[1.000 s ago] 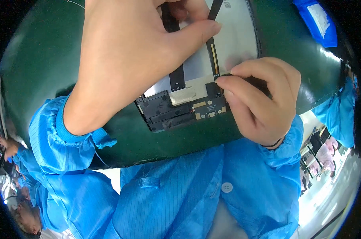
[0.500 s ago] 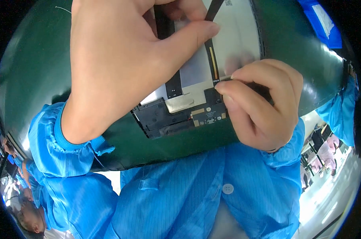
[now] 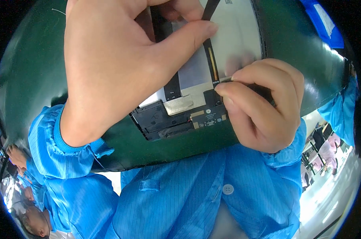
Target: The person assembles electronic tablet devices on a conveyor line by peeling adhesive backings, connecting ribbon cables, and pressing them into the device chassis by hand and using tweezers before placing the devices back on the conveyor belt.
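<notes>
My left hand (image 3: pixel 120 67) arches over the tablet (image 3: pixel 196 99), thumb pressed down on its black ribbon cable (image 3: pixel 209 44), grip narrow. My right hand (image 3: pixel 260 107) curls beside it, grip pinched on a thin tool (image 3: pixel 227 79) touching the cable. The opened tablet lies flat on the green tabletop (image 3: pixel 291 51), long axis running away from me, silver back and dark circuit board (image 3: pixel 180 119) showing.

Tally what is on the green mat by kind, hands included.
Hands: 2, left hand and right hand
Opened device: 1
Flex cable: 1
Thin tool: 1
Blue item: 1
Total: 6, all over the mat
</notes>
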A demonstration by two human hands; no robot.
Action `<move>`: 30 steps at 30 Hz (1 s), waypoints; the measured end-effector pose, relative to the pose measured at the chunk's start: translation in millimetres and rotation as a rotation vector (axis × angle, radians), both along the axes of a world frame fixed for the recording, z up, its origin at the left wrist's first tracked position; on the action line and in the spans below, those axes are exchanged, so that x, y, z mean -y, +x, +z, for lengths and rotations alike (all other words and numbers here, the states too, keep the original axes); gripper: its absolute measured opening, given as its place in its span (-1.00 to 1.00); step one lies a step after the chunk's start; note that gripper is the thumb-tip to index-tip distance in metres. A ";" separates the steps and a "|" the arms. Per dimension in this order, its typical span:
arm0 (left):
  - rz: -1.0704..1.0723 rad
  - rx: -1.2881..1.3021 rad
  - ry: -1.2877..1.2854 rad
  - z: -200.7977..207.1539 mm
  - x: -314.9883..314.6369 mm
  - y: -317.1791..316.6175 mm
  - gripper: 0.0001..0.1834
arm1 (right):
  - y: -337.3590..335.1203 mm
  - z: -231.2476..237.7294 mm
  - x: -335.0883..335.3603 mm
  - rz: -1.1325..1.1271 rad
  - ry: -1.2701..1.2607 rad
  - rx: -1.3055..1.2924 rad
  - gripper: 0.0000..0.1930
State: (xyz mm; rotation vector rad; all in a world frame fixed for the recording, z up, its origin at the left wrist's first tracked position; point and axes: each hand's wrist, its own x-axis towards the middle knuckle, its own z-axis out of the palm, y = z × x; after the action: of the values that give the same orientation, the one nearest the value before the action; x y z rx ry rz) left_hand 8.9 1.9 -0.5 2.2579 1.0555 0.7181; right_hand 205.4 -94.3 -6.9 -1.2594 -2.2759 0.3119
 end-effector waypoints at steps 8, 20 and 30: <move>0.051 0.050 -0.073 4.3 1.5 3.0 -0.79 | 0.4 1.1 0.7 0.007 -0.009 0.001 -0.74; -0.032 -0.127 0.000 6.8 1.5 5.7 -0.82 | 8.2 -2.0 1.9 0.027 0.009 0.002 -0.76; -0.038 -0.184 0.075 -10.8 -0.1 -5.1 -0.82 | -7.3 -6.0 10.2 0.025 0.198 0.222 -0.95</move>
State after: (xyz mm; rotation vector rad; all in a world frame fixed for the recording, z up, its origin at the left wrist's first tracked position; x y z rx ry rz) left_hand 3.8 1.9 -11.3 2.4387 1.0826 0.5510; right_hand 198.2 -104.4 -12.9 -1.2147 -2.4394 -0.0478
